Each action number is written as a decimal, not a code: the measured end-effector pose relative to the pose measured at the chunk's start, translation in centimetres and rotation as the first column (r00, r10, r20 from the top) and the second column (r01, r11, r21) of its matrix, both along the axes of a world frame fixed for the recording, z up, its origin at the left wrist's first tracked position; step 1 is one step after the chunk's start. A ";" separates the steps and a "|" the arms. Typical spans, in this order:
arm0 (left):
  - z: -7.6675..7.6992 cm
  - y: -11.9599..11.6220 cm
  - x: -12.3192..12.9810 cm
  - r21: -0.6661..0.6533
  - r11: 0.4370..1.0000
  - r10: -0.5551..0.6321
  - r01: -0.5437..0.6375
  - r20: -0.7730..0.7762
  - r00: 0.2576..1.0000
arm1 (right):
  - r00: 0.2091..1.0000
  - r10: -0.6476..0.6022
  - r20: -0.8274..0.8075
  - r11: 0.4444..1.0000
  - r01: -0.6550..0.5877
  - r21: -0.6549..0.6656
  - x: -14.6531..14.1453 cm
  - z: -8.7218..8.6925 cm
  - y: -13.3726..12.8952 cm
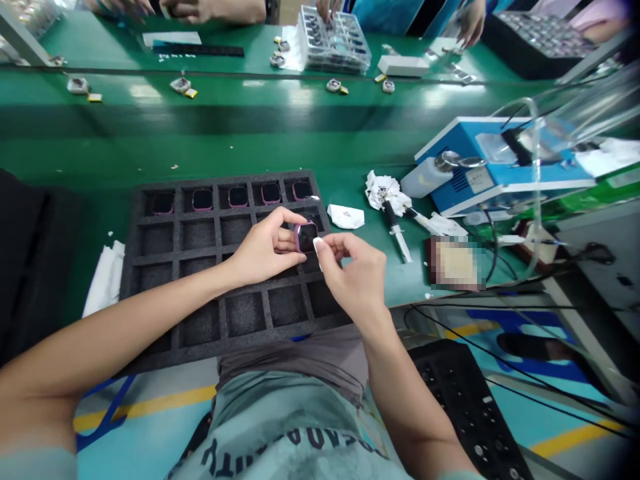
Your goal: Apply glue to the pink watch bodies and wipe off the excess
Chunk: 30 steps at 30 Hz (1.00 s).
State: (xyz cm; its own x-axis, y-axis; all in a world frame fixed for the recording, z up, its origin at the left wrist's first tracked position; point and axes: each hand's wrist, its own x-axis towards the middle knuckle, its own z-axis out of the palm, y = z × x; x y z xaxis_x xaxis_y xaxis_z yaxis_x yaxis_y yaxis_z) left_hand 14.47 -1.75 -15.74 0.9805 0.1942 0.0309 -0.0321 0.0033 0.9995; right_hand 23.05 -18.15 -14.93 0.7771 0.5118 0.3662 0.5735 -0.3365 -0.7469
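Observation:
Between the thumb and fingers of my left hand is a smartwatch case with a dark screen and a purple-pink frame. My right hand pinches a small white wipe close against the right edge of the case. Both hands are above a black foam tray divided into square compartments. Along its far row lie several similar watch cases, one per compartment. My hands and forearms hide part of the tray's middle and right side.
A folded white wipe lies right of the tray. Farther right are a syringe, crumpled tissue, a plastic bottle and a blue machine. Small parts rest on the green belt. Co-workers' hands show across it.

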 end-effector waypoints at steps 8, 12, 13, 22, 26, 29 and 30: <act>0.0 0.1 -0.1 0.002 0.999 0.044 -0.044 0.050 0.998 | 0.995 0.026 -0.099 0.990 -0.012 0.139 0.5 0.5 0.9; 0.3 0.4 0.2 -0.095 0.993 0.074 -0.067 0.074 0.995 | 0.973 0.086 -0.213 0.995 -0.075 0.059 -0.5 0.2 -1.0; 0.3 0.4 0.2 -0.115 0.992 0.068 -0.059 0.078 0.995 | 0.969 0.088 -0.233 0.995 -0.077 0.057 -0.7 0.2 -1.6; 0.6 0.4 0.0 -0.153 0.988 0.014 -0.009 0.029 0.999 | 0.914 0.181 -0.363 0.949 -0.065 0.308 2.3 -0.1 -1.4; 0.5 0.4 0.0 -0.158 0.987 -0.036 0.039 0.019 0.999 | 0.924 0.266 -0.274 0.930 -0.171 0.326 3.2 0.6 -0.2; 0.4 0.5 -0.1 -0.182 0.983 -0.036 0.035 -0.004 0.999 | 0.942 0.319 -0.107 0.934 -0.293 0.206 3.1 1.0 0.2; 0.3 0.6 -0.1 -0.188 0.982 -0.025 0.022 -0.016 1.000 | 0.941 0.333 -0.061 0.932 -0.319 0.170 2.9 0.9 0.1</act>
State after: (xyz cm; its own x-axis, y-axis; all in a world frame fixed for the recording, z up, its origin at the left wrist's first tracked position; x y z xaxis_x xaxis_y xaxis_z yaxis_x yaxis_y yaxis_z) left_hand 14.36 -1.16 -15.40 0.9849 0.1715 -0.0222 -0.0111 0.1912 0.9815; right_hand 25.96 -18.09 -14.05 0.6095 0.6845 0.4000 0.5622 -0.0175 -0.8268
